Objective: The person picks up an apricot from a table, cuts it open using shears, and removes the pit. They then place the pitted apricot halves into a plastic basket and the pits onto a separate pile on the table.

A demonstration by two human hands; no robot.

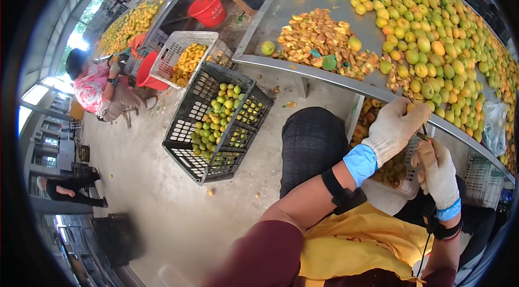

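Observation:
My left hand (397, 127), in a white cotton glove over a blue one, is closed around a small yellow-orange fruit (412, 107) just below the edge of the metal table (303, 68). My right hand (437, 170), gloved the same way, grips a small knife (423, 134) whose tip meets the fruit. Both hands hover over a white crate (389, 170) of cut fruit pieces by my knee.
The metal table carries a large heap of green and yellow fruits (432, 33) and a pile of peels and pits (319, 38). A black crate (219, 122) of green fruits stands on the concrete floor. A seated person (97, 89) works at the far left near red buckets (208, 8).

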